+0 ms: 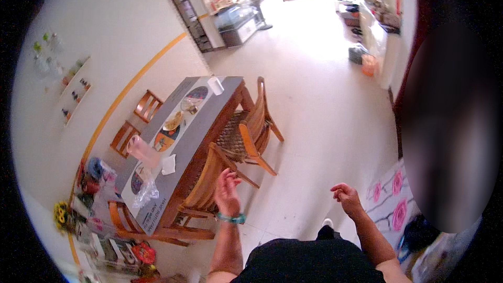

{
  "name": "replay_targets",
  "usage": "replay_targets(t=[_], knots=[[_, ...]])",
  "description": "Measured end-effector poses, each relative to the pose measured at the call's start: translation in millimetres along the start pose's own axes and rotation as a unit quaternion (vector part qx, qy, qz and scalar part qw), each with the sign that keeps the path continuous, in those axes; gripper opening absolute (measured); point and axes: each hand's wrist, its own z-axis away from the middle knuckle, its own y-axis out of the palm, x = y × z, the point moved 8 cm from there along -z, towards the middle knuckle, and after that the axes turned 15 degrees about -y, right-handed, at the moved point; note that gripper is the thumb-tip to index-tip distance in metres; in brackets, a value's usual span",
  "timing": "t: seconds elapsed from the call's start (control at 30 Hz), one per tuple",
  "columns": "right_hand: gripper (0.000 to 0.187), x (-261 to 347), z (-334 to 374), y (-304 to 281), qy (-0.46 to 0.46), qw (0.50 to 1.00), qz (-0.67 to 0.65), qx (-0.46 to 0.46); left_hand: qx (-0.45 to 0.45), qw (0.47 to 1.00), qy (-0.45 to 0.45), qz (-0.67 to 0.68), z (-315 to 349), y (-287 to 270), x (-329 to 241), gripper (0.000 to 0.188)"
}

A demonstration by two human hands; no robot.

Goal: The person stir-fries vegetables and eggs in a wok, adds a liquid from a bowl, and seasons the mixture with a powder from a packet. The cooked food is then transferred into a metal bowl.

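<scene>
Both of my hands are held out in front of me over the floor with nothing in them. My left hand, with a green-blue band on its wrist, is raised with loosely bent fingers a little apart. Nearest to it is a wooden chair, and I cannot tell whether they touch. My right hand hangs in the air on the other side, fingers half bent and apart, away from any furniture.
Left stands a wooden dining table holding a pink pitcher, a clear plastic bag, a plate of food and a white cylinder. Another chair juts into the pale floor. A flower-patterned surface is right.
</scene>
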Motion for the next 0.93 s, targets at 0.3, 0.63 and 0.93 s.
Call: replay_targets(t=[0.3, 0.63, 0.93], knots=[[0.014, 102.1, -132.1, 167.5, -0.168, 0.933, 0.044, 0.314, -0.487, 0.816, 0.200, -0.239, 143.3, -179.8, -178.6, 0.026], [0.016, 240.2, 63.3, 426.4, -0.340, 0.793, -0.103, 0.495, -0.629, 0.637, 0.417, -0.159, 501.2, -335.9, -287.6, 0.045], [0.050, 458.7, 232.6, 551.5, -0.664, 0.411, -0.346, 0.520, -0.774, 0.400, 0.391, -0.298, 620.0, -329.6, -361.4, 0.073]])
